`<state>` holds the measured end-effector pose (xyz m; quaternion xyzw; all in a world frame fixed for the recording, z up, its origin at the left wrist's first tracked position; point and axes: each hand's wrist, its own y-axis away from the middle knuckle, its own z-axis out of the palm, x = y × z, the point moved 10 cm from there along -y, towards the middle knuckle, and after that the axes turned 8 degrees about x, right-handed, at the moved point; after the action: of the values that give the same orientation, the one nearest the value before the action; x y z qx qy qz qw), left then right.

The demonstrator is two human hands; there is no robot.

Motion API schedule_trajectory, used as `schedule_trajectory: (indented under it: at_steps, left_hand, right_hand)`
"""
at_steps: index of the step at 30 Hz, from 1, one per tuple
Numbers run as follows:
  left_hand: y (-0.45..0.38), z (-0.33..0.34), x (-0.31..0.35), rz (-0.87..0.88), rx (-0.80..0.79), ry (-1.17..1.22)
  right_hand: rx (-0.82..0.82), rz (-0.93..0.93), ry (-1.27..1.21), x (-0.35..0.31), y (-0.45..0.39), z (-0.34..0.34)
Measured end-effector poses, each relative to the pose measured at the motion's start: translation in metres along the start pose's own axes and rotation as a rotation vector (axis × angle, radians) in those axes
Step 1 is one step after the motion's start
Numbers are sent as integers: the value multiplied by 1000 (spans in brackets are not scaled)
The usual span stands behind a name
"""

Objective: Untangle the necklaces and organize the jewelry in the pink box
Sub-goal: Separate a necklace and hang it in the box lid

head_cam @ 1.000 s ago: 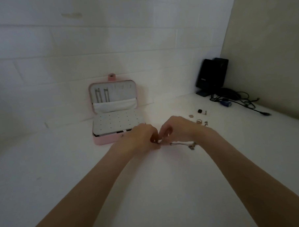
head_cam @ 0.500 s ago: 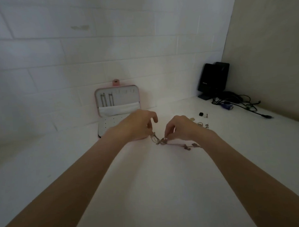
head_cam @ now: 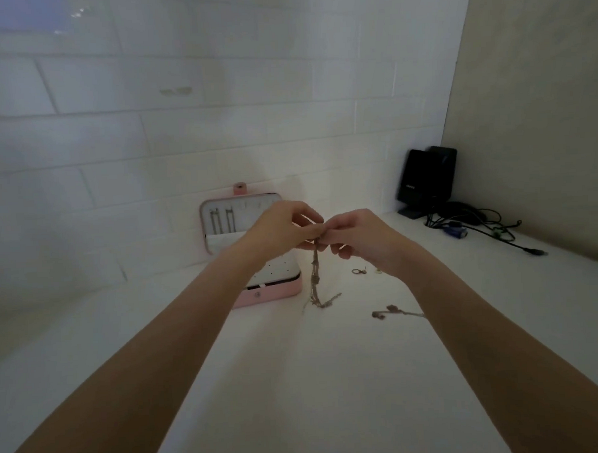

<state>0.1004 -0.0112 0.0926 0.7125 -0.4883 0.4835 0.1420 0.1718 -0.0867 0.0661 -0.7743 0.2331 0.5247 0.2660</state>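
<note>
Head view: left hand (head_cam: 284,228) and right hand (head_cam: 361,239) meet above the white table (head_cam: 297,380), fingertips of both pinching the top of a thin tangled metal necklace chain (head_cam: 315,277), whose lower end lies on the table. The open pink rectangular jewelry box (head_cam: 269,294) sits at its 9 o'clock; a small ring (head_cam: 358,271) lies at 3 o'clock.

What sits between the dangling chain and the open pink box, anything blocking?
Nothing visible does. Both hands, left hand and right hand, pinch the tangled chain at its top; it hangs just right of the pink box, lower end on the counter. The open perforated tray faces it, partly hidden by the left forearm.
</note>
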Motion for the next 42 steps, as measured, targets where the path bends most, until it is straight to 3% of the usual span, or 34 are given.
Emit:
schedule_trajectory:
  at_steps: [3,7,12,14,18,23,30,36,42]
  left_hand:
    - [1,-3,-4,-9,-1,28]
    - [-5,-2,0,38,-19,-142]
    - [-13,1,5,65,-49,-360]
    - [-14,3,10,62,-51,-341]
    - [-14,13,19,70,-104,-335]
    - [-14,18,20,46,-156,-308]
    - [-9,27,15,39,-196,-223]
    - [-5,26,-3,65,-208,-360]
    - [-5,23,14,275,-42,-692]
  right_hand:
    - [-36,37,46,5,1,-1]
    - [-32,39,199,9,3,-3]
    - [79,-48,358,-2,1,-22]
    - [110,-54,390,-4,0,-29]
    - [139,-4,245,1,1,-35]
    - [-29,7,-16,7,5,-21]
    - [-43,14,-23,11,6,-17]
    - [-37,1,279,18,9,-15]
    - [-40,-50,520,23,3,-4]
